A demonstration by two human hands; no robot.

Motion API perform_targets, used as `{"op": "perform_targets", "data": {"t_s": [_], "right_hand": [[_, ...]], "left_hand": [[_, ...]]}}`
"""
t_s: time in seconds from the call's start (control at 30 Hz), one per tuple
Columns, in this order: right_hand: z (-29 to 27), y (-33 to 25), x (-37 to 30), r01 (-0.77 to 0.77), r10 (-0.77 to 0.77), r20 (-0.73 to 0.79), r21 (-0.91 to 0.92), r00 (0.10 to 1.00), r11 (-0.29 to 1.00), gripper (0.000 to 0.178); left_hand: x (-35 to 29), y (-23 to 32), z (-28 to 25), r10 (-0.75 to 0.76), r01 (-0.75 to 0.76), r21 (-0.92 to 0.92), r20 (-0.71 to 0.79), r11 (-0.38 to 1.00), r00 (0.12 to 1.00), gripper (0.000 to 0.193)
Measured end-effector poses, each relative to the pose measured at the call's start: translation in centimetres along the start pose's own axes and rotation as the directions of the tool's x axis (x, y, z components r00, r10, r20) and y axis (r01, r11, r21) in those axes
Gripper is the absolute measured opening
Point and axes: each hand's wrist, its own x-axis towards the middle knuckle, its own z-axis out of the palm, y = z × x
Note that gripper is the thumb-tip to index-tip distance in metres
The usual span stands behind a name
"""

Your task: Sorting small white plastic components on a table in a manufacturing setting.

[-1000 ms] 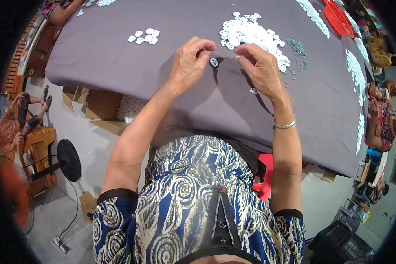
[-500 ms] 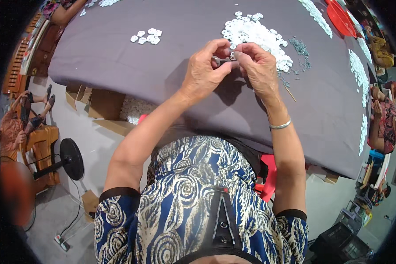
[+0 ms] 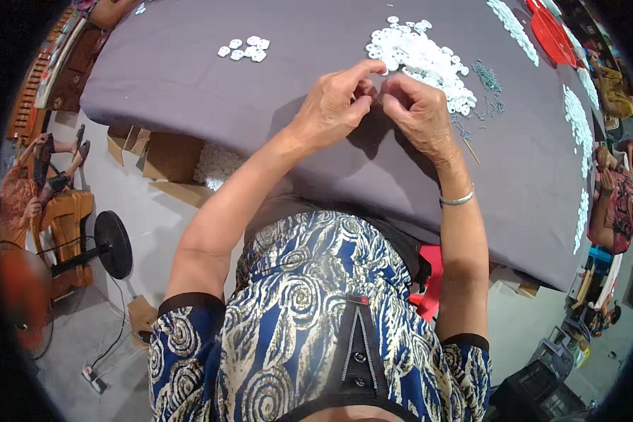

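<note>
Close together over the table, my left hand (image 3: pixel 333 102) and my right hand (image 3: pixel 422 116) face each other with a small gap between their fingertips. The left fingers are curled towards the thumb; whatever they hold is hidden. On the right, thumb and forefinger are pressed together, and anything between them is too small to make out. Just beyond my fingers lies a heap of small white plastic pieces with holes (image 3: pixel 418 56). Beside it, to the right, are scattered small grey-green screws or nails (image 3: pixel 488 79). A thin wooden stick (image 3: pixel 472 152) lies by my right wrist.
Several white pieces (image 3: pixel 245 50) form a small group at the left on the grey cloth-covered table (image 3: pixel 190 77). A red tray (image 3: pixel 550 34) and long rows of white pieces (image 3: pixel 577 126) line the right side. An open cardboard box (image 3: pixel 174 158) stands below the table edge.
A white piece showed between my fingertips before and is no longer visible there. My hands have drawn slightly apart. The whole view has shifted a little.
</note>
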Motion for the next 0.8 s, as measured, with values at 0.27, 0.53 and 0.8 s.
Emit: {"op": "perform_targets", "data": {"t_s": [0.27,0.53,0.8], "right_hand": [[-0.2,-0.6,-0.2,-0.130,0.131,0.006,0.185,0.991,0.974,0.008],[0.8,-0.3,-0.4,-0.186,0.223,-0.063,0.365,0.973,0.912,0.007],[-1.9,0.7,0.2,-0.041,0.043,-0.022,0.072,0.999,0.997,0.009]], "left_hand": [[0.2,-0.4,0.3,-0.056,0.059,-0.262,0.016,0.963,0.998,0.035],[0.2,-0.4,0.6,-0.169,0.161,-0.530,0.034,0.832,0.985,0.031],[0.2,-1.1,1.0,-0.163,0.149,-0.506,0.017,0.849,0.986,0.032]]}}
